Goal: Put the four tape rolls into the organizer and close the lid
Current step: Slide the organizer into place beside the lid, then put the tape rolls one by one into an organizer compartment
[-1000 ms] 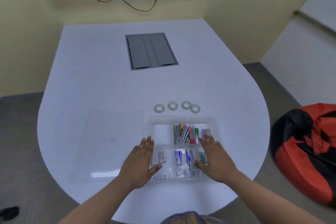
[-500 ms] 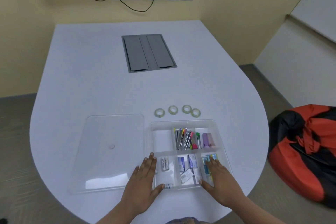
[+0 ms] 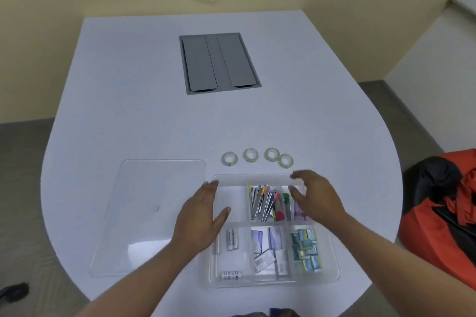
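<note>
Several small clear tape rolls lie in a row on the white table just beyond the organizer: one at the left (image 3: 229, 159), one in the middle (image 3: 250, 155) and a touching pair at the right (image 3: 285, 161). The clear compartmented organizer (image 3: 332, 275) stands open near the front edge. Its flat clear lid (image 3: 144, 203) lies on the table to its left. My left hand (image 3: 199, 219) hovers open over the organizer's left side. My right hand (image 3: 314, 197) is raised over the far right compartments, fingers spread and curled, holding nothing.
The organizer holds batteries (image 3: 232, 239), clips and markers (image 3: 265, 203) and small packets (image 3: 306, 249). A grey cable hatch (image 3: 219, 63) is set into the white table (image 3: 128, 110). A red and black beanbag (image 3: 443, 213) sits on the floor at right.
Both hands have moved forward from the organizer's near edge towards its far side. The right hand has lifted and curled near the far rim. The view has tilted down and closer.
</note>
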